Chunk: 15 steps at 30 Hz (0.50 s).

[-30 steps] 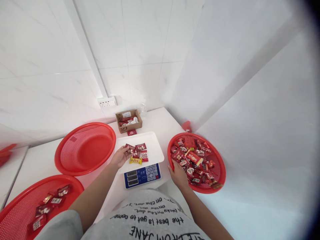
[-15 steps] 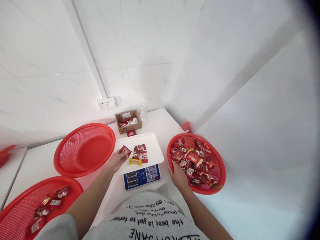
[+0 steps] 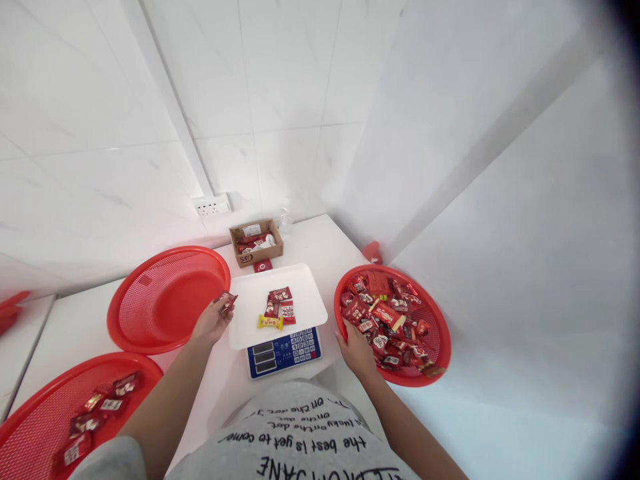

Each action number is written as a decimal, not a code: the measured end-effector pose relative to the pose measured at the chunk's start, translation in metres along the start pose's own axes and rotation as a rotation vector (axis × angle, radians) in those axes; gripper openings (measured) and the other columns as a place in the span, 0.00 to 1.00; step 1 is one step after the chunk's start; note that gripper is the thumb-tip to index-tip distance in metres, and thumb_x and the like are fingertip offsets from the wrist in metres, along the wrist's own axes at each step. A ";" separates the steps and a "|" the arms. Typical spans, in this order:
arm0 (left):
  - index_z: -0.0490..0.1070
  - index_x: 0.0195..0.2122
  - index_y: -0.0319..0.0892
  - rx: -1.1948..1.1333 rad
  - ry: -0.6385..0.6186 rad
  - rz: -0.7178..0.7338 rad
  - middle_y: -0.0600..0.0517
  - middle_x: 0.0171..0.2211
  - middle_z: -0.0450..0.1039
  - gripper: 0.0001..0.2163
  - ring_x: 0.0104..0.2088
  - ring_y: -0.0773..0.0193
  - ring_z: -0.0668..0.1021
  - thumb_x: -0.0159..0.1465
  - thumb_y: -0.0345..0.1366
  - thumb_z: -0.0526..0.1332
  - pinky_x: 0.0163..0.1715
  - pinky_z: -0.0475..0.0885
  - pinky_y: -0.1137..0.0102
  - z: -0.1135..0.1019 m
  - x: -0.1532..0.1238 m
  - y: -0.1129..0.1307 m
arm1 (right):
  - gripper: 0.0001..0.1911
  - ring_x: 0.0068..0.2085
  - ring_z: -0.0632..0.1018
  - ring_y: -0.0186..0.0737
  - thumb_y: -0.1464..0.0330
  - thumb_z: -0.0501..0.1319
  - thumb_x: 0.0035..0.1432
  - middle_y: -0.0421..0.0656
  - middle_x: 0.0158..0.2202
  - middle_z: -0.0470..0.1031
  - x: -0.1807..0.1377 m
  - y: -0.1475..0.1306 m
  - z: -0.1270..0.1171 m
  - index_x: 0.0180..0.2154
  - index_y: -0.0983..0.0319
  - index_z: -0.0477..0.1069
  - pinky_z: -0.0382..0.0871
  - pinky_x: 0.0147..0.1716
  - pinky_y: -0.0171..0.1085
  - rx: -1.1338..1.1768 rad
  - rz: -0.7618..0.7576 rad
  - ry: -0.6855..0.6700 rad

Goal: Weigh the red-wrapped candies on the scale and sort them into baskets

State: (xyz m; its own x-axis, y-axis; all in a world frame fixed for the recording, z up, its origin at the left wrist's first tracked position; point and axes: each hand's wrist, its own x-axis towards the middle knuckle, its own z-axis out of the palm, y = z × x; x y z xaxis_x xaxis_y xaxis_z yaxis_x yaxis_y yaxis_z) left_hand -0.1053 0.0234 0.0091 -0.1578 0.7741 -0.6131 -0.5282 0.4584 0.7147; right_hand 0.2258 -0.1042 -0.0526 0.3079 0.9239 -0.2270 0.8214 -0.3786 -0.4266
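My left hand (image 3: 213, 320) pinches a dark red candy packet (image 3: 229, 301) between thumb and fingers, at the right rim of an empty red basket (image 3: 118, 313). To its right lies the white tray (image 3: 305, 287) of a blue digital scale (image 3: 285, 353). Several wrapped candies rest on that tray: dark red ones (image 3: 281, 294), a bright red one (image 3: 289, 313) and a yellow one (image 3: 271, 322). My right hand (image 3: 357, 350) grips the left rim of a red basket (image 3: 447, 333) heaped with red candy packets (image 3: 387, 315); its fingertips are partly hidden.
Another red basket (image 3: 40, 380) at the lower left holds several red packets (image 3: 86, 424). Behind the scale stands a small cardboard box (image 3: 263, 257) with red packets inside, and a red packet (image 3: 263, 266) lies before it. Walls bound the table at the back and right.
My left hand has moved left with the packet, from above the scale tray to the rim of the empty basket. My right hand stays on its basket.
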 end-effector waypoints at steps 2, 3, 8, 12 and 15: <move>0.68 0.29 0.39 -0.028 0.021 0.008 0.55 0.23 0.70 0.05 0.20 0.75 0.72 0.61 0.26 0.57 0.17 0.67 0.82 -0.003 0.000 0.005 | 0.27 0.56 0.67 0.46 0.61 0.46 0.61 0.52 0.56 0.65 0.000 0.000 0.000 0.59 0.66 0.56 0.61 0.51 0.41 0.004 0.000 0.001; 0.68 0.28 0.39 -0.042 0.033 0.010 0.55 0.22 0.69 0.06 0.19 0.75 0.71 0.61 0.26 0.57 0.17 0.67 0.82 -0.004 0.001 0.006 | 0.27 0.56 0.67 0.46 0.61 0.46 0.61 0.52 0.57 0.65 0.000 0.000 0.000 0.59 0.66 0.56 0.61 0.52 0.41 0.006 -0.002 0.003; 0.69 0.27 0.38 -0.105 0.094 0.004 0.54 0.23 0.70 0.07 0.21 0.74 0.72 0.62 0.26 0.56 0.20 0.70 0.81 -0.012 0.003 0.012 | 0.27 0.56 0.67 0.47 0.61 0.46 0.61 0.52 0.57 0.65 0.000 0.001 0.000 0.59 0.67 0.56 0.60 0.52 0.42 0.017 -0.017 0.011; 0.69 0.28 0.38 -0.138 0.120 -0.020 0.52 0.25 0.71 0.07 0.22 0.73 0.73 0.61 0.24 0.56 0.21 0.71 0.80 -0.014 0.003 0.013 | 0.27 0.56 0.67 0.47 0.61 0.46 0.61 0.52 0.57 0.65 0.001 0.001 0.001 0.59 0.67 0.56 0.59 0.53 0.41 0.016 -0.021 0.012; 0.69 0.28 0.38 -0.156 0.125 -0.032 0.52 0.25 0.71 0.07 0.23 0.73 0.74 0.60 0.23 0.56 0.22 0.71 0.80 -0.014 0.002 0.014 | 0.27 0.56 0.67 0.46 0.61 0.46 0.61 0.52 0.57 0.65 0.001 0.002 0.001 0.59 0.67 0.56 0.59 0.53 0.41 0.015 -0.015 0.007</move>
State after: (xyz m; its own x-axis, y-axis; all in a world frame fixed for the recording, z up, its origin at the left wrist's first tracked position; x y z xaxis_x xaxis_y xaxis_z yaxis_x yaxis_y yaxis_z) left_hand -0.1250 0.0249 0.0134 -0.2365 0.6956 -0.6784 -0.6556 0.4011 0.6398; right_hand 0.2268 -0.1043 -0.0546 0.2986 0.9300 -0.2145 0.8185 -0.3651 -0.4435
